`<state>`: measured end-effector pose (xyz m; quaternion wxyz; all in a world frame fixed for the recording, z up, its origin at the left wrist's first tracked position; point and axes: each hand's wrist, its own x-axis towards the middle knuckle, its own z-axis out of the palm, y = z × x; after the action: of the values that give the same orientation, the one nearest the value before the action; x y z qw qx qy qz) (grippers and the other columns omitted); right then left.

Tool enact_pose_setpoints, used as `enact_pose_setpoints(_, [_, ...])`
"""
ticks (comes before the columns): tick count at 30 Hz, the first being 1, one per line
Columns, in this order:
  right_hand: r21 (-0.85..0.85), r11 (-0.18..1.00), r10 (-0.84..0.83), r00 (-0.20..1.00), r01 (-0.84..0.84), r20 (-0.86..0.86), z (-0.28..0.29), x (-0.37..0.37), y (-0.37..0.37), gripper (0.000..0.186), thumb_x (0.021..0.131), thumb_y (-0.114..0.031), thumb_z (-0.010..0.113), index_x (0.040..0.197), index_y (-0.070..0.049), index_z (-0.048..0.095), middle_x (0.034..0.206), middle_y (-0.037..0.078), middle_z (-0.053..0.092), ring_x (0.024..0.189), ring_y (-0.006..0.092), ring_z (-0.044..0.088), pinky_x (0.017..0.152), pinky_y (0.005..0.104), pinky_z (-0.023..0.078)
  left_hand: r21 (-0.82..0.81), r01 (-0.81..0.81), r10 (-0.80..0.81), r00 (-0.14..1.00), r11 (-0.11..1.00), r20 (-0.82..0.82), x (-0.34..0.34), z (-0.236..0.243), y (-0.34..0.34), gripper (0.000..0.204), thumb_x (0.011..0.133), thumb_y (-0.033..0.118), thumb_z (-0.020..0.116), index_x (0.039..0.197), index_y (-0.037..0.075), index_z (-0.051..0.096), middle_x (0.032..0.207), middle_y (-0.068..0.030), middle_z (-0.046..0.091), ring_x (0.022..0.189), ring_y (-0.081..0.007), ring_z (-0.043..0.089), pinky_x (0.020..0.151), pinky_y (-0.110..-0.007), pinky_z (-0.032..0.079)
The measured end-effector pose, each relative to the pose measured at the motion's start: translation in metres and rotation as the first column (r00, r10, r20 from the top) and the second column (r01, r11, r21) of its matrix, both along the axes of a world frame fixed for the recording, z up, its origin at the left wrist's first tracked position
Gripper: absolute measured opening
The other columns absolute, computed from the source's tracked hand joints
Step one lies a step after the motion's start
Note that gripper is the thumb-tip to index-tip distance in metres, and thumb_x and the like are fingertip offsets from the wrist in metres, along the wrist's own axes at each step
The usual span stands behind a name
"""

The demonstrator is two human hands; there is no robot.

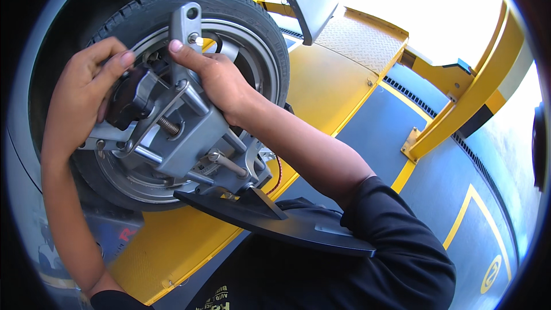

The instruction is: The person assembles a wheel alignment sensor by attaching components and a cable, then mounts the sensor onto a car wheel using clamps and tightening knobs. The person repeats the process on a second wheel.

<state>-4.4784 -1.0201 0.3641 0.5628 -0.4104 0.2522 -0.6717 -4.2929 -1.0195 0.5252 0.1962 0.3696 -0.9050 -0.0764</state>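
A silver metal wheel clamp sits against the face of a car wheel, across its alloy rim and black tyre. My left hand is curled round the clamp's black knob, which has a threaded screw behind it. The thumb and index finger lie over the knob's top; the other fingertips are partly hidden. My right hand grips the clamp's upper arm, thumb across its front and fingers hidden behind. A flat black plate juts from the clamp's lower end towards my chest.
The car's fender curves over the tyre. Beneath the wheel runs a yellow lift runway, with a tread-plate ramp at its far end. A yellow post with a bracket stands to the right on the blue-grey floor.
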Motion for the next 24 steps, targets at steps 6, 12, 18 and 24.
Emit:
enact_pose_setpoints(6, [-0.001,1.000,-0.024,0.997,0.024,-0.075,-0.001,-0.002,0.001,0.078,0.094,-0.059,0.068,0.119,0.016,0.066,0.106,0.026,0.072,0.096,0.0282,0.073,0.088,0.0357,0.056,-0.057,-0.256,0.260,0.960,0.965,0.104,-0.006,0.004,0.044,0.041,0.105,0.041,0.060,0.080,0.009,0.054,0.056,0.0035,0.043,0.044,-0.0026,0.038,0.045,-0.021,0.028])
enact_pose_setpoints(12, [0.018,0.999,-0.033,0.999,0.034,-0.038,0.000,-0.001,-0.004,0.086,0.093,-0.061,0.068,0.134,0.015,0.059,0.126,0.029,0.065,0.114,0.0290,0.065,0.101,0.0405,0.049,0.016,-0.014,0.013,0.995,1.000,0.102,0.024,0.014,0.054,0.035,0.093,0.036,0.073,0.089,0.004,0.059,0.062,0.0006,0.050,0.056,-0.0071,0.048,0.055,-0.025,0.036])
enact_pose_setpoints(18, [-0.010,0.991,0.133,0.973,-0.134,0.188,0.012,0.003,0.005,0.061,0.102,-0.045,0.063,0.135,0.006,0.057,0.117,0.017,0.070,0.101,0.0245,0.072,0.091,0.0367,0.057,-0.295,0.433,-0.378,0.897,0.852,0.227,0.007,0.022,0.022,0.026,0.083,0.020,0.080,0.085,0.002,0.062,0.081,-0.0048,0.059,0.074,-0.0167,0.054,0.065,-0.035,0.039])
enact_pose_setpoints(24, [-0.005,1.000,0.023,0.995,-0.023,0.098,0.016,0.004,0.008,0.055,0.107,-0.047,0.048,0.140,-0.003,0.052,0.121,0.015,0.071,0.106,0.0244,0.073,0.092,0.0387,0.060,-0.257,0.389,-0.347,0.917,0.884,0.195,-0.022,0.012,-0.001,0.031,0.098,0.031,0.065,0.116,0.006,0.070,0.106,-0.0127,0.073,0.100,-0.0281,0.068,0.089,-0.040,0.050])
